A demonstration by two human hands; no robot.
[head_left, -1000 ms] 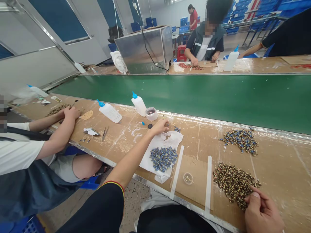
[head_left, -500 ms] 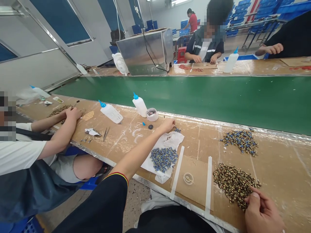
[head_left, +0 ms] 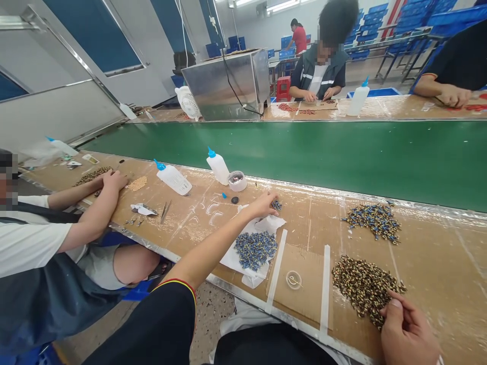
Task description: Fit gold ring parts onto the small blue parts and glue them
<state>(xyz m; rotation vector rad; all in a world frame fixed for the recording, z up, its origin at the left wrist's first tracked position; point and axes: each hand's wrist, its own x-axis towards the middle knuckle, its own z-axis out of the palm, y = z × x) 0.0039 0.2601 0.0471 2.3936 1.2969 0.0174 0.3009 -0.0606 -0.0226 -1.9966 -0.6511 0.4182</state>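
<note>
My left hand [head_left: 265, 205] reaches forward with its fingers curled down at a small cluster of blue pieces [head_left: 277, 205]. Whatever its fingertips hold is hidden. Below that wrist, a larger pile of small blue-and-gold pieces [head_left: 255, 250] lies on a white sheet [head_left: 271, 223]. My right hand [head_left: 410, 329] rests at the right edge of a heap of dark brown-and-gold pieces [head_left: 365, 289]. Its thumb and index finger are bent together against the heap, and I cannot make out anything between them. Between the piles, a small clear round dish [head_left: 293, 280] sits on a cardboard piece [head_left: 304, 258].
Another blue-and-gold pile [head_left: 373, 221] lies at the right. Squeeze bottles [head_left: 218, 167] and a tape roll [head_left: 237, 181] stand near the green belt [head_left: 304, 152]. Tweezers [head_left: 165, 212] lie at the left, beside a co-worker's arms [head_left: 102, 203]. Another person [head_left: 319, 66] works across the belt.
My left hand has shifted slightly down, its fingers now over the small blue cluster. My right hand stays at the brown heap. Across the belt, a co-worker's hand at far right has lowered to the table.
</note>
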